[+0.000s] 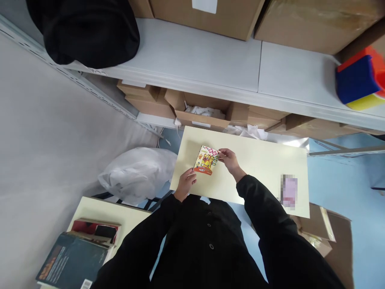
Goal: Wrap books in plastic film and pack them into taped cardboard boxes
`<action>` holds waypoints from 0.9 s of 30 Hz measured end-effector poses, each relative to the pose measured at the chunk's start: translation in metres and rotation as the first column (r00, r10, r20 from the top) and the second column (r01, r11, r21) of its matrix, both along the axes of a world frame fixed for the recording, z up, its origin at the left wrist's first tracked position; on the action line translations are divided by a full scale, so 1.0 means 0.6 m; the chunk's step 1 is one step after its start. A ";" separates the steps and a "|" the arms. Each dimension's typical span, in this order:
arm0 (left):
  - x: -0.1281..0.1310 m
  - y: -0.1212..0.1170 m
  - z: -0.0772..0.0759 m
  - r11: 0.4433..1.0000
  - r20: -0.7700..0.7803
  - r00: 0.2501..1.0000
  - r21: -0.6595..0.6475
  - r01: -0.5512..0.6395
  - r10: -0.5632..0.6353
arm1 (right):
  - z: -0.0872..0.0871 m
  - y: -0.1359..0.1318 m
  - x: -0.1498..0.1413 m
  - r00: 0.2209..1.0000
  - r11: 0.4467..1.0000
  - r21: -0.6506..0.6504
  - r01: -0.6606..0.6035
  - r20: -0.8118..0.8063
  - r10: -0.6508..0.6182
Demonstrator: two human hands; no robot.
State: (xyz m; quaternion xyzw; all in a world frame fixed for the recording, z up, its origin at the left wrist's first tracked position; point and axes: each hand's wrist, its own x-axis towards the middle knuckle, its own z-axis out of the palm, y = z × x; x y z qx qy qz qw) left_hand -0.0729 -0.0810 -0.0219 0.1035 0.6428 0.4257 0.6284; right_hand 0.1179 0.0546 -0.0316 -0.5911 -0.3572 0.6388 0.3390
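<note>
A small picture book (207, 160) with a bright cartoon cover, an orange band along its bottom and tabs down its right side lies on the cream table. My right hand (229, 160) grips it by the upper right edge, thumb and fingers closed there. At the book's lower left corner is my left hand (185, 184), its fingertips touching or nearly touching the edge. The left thumb stays apart from the fingers, below the orange band.
The cream tabletop (255, 160) carries a blurred-out pinkish item (289, 192) at right. Behind it stands a shelf (195, 56) with cardboard boxes (207, 116). Left are a white plastic bag (138, 172) and a side table with books (75, 261).
</note>
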 end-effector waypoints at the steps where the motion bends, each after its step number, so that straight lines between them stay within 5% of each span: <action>1: -0.009 0.008 -0.005 1.000 -0.006 1.000 -0.003 -0.011 0.011 | -0.008 0.012 -0.017 1.000 1.000 0.004 -0.006 0.015 0.006; 9: -0.064 0.087 -0.055 0.998 0.011 0.998 0.001 -0.064 0.064 | -0.085 0.103 -0.123 0.990 0.996 0.074 -0.053 0.138 0.043; 17: -0.077 0.160 -0.085 0.994 -0.011 0.995 -0.044 -0.104 0.104 | -0.152 0.177 -0.162 0.962 0.995 0.054 -0.084 0.266 0.067; 27: -0.078 0.181 -0.088 0.996 -0.083 0.992 -0.008 -0.091 0.091 | -0.152 0.176 -0.185 0.946 0.942 0.156 -0.297 0.185 0.267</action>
